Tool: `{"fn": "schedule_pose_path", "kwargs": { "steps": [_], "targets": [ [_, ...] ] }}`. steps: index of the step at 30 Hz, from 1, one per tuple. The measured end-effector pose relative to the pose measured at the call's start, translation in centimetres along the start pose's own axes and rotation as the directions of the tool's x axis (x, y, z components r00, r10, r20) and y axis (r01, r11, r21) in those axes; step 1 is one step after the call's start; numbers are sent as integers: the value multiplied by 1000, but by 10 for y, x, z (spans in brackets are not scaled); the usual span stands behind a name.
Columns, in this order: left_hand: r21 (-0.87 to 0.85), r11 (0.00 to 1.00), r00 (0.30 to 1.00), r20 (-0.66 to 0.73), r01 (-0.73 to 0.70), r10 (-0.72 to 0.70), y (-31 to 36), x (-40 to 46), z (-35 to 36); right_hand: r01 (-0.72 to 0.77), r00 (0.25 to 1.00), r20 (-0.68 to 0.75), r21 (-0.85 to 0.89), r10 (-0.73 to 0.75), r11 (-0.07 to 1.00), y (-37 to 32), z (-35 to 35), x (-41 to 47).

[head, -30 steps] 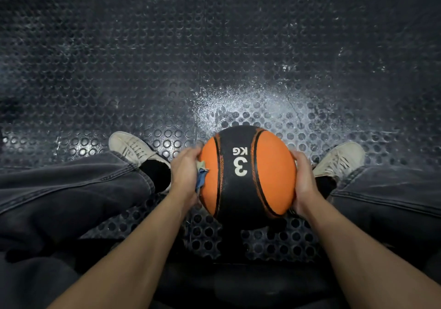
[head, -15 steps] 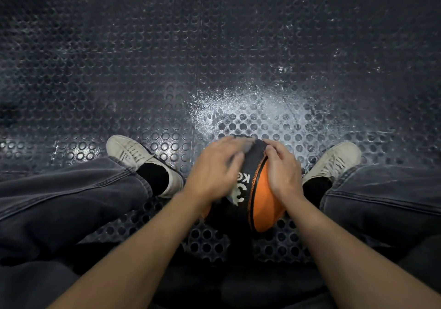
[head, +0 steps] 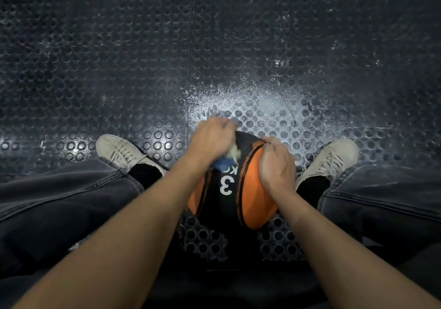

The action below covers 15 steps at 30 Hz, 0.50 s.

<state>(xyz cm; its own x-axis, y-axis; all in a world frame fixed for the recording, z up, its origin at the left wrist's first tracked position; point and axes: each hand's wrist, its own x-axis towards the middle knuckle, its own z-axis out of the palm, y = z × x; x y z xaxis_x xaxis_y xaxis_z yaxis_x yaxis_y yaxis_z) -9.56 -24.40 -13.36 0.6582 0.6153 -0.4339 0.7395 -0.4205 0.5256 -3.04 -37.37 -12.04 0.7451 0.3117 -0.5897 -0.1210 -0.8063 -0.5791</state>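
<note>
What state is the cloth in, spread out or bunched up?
Bunched up: the cloth shows only as a small blue-and-pale wad poking from under the left hand, against the medicine ball.

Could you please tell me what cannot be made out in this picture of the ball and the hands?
Head view:
The cloth: mostly hidden under the left hand and blurred; shape unclear.
Lettering on the ball: the letters above the 3 are partly covered by the cloth.
Far side of the ball: behind the left hand and the right hand.
</note>
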Motion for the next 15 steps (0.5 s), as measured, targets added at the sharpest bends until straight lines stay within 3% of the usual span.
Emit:
{"fn": "schedule_pose_path", "kwargs": {
  "steps": [1, 3, 6, 9, 10, 13, 15],
  "targets": [
    [43, 992, 990, 71, 116, -119, -8, 20, -6, 13, 1000, -6, -18, -13, 1000, -1, 2, -2],
    [60, 974, 963, 146, 220, -227, -22, 45, -14, 32, 999, -4, -44, -33, 998, -5, 6, -3],
    [-36, 998, 985, 172, 41, -35, 0, 16, -13, 13, 1000, 2, -52, -13, 999, -7, 5, 5],
    [-41, 964, 964, -21, -264, 263, 26, -37, -5, 6, 1000, 2, -36, -5, 999, -5, 2, 6],
    [1, 964, 963, -41, -266, 266, 27, -41, -4, 9, 1000, 1, -40, -9, 999, -4, 2, 5],
    [-2, 999, 994, 106, 35, -34, 15, 10, -7, 12, 1000, 2, -67, -11, 998, -6, 6, 2],
    [109, 987, 974, 182, 117, -136, 20, 44, -10, -9, 1000, -11, -76, 8, 997, -11, 11, 3]
  ]
}}
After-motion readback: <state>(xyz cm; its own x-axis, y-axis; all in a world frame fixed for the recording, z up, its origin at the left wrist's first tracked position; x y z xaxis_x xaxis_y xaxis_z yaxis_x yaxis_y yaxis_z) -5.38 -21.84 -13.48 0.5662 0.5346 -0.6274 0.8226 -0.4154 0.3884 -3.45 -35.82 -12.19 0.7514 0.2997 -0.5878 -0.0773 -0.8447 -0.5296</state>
